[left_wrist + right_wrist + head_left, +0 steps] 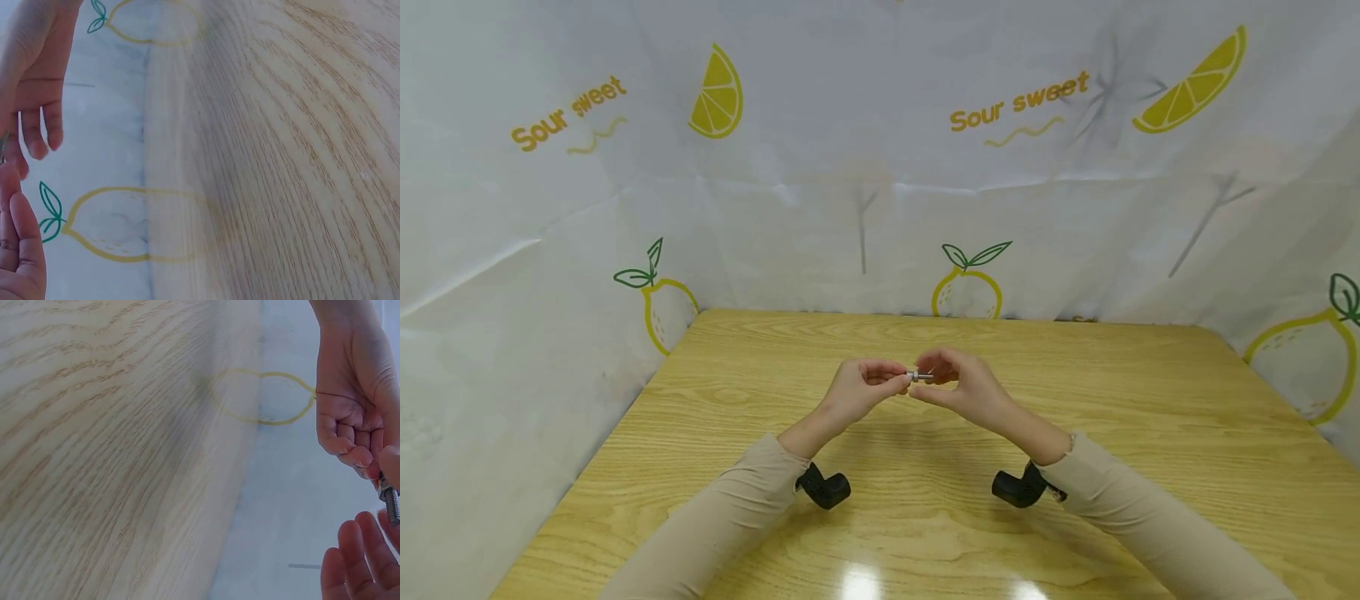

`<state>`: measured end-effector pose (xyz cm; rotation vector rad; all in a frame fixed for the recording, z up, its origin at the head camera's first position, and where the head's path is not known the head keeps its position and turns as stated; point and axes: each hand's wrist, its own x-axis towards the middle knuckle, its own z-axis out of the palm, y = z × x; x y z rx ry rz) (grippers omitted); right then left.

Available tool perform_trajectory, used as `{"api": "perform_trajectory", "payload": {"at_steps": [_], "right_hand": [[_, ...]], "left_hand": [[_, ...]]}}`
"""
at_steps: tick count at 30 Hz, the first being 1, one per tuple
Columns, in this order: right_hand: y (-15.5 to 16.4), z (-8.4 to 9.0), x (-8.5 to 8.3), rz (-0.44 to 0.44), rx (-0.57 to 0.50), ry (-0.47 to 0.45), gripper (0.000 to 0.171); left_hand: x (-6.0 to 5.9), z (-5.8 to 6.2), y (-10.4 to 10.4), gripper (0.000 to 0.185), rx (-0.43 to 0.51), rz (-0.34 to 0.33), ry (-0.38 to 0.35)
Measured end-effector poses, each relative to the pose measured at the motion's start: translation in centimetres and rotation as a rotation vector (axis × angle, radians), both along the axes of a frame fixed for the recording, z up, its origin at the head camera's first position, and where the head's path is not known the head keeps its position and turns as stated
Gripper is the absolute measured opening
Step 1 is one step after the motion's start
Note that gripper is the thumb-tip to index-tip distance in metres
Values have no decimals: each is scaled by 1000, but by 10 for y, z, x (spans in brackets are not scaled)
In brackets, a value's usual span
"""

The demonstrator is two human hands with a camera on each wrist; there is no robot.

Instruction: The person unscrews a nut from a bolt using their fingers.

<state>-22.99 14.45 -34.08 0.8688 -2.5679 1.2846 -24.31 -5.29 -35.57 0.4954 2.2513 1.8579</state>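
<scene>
Between finger and thumb, my left hand (859,390) pinches a metal bolt (392,505) by one end. The bolt's threaded shank points right in the head view, toward my right hand (962,388). A nut (383,486) sits on the bolt close to the left fingertips, and the pinched end is hidden behind them. The thumb and fingers of my right hand stand apart around the free end of the shank, with a gap showing between them. Both hands are raised over the wooden table (925,533). In the right wrist view the right fingers (365,550) are loosely bent below the bolt.
A white cloth (820,242) printed with lemons hangs behind the table and along its sides. Black wrist-worn devices (827,487) sit at both sleeve cuffs. The table's far edge lies beyond the hands.
</scene>
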Motion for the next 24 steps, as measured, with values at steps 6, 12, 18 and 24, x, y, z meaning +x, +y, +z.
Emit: {"api": "perform_trajectory", "payload": {"at_steps": [6,12,18,24], "right_hand": [[0,2,0,48,37,-46,20],[-1,2,0,28,46,-32,19],[-1,3,-1,7,23,-54,24],[0,3,-2,22,61,-59,22]], "left_hand": [[0,0,-1,26,-8,-21,26],[1,0,0,25,-8,-10,38],[2,0,-1,24,6,-7,35],[3,0,-2,24,5,-18,40]]}}
